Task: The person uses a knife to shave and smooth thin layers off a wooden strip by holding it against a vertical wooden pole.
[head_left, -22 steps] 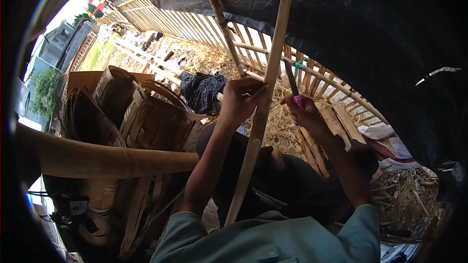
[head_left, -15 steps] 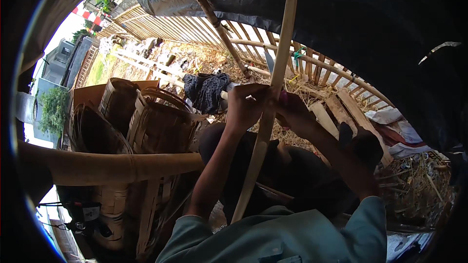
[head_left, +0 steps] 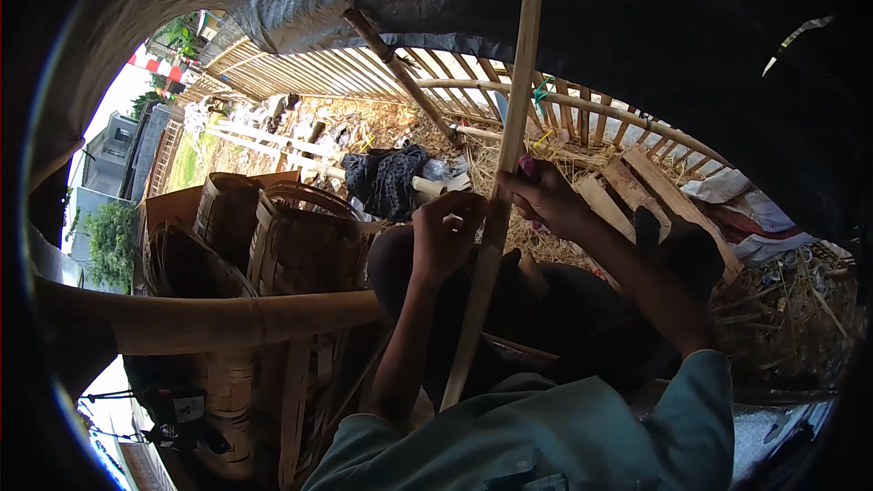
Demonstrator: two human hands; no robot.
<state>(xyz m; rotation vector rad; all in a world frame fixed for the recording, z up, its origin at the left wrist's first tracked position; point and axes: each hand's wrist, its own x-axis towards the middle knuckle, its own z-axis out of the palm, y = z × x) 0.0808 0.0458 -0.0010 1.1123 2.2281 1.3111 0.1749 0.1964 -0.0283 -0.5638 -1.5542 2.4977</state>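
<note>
Bamboo strip (head_left: 515,118) partly hides knife (head_left: 526,165); baskets (head_left: 309,253) behind pole (head_left: 245,320).

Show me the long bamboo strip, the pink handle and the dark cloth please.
Bamboo strip (head_left: 515,123): head view, on its upper stretch.
Pink handle (head_left: 526,165): head view, on its exposed end.
Dark cloth (head_left: 384,182): head view, middle of its bunched folds.

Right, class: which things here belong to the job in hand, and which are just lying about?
In use:
- long bamboo strip, at the left hand
- pink-handled knife, in the right hand

Lying about:
- black cloth
- planks
</note>
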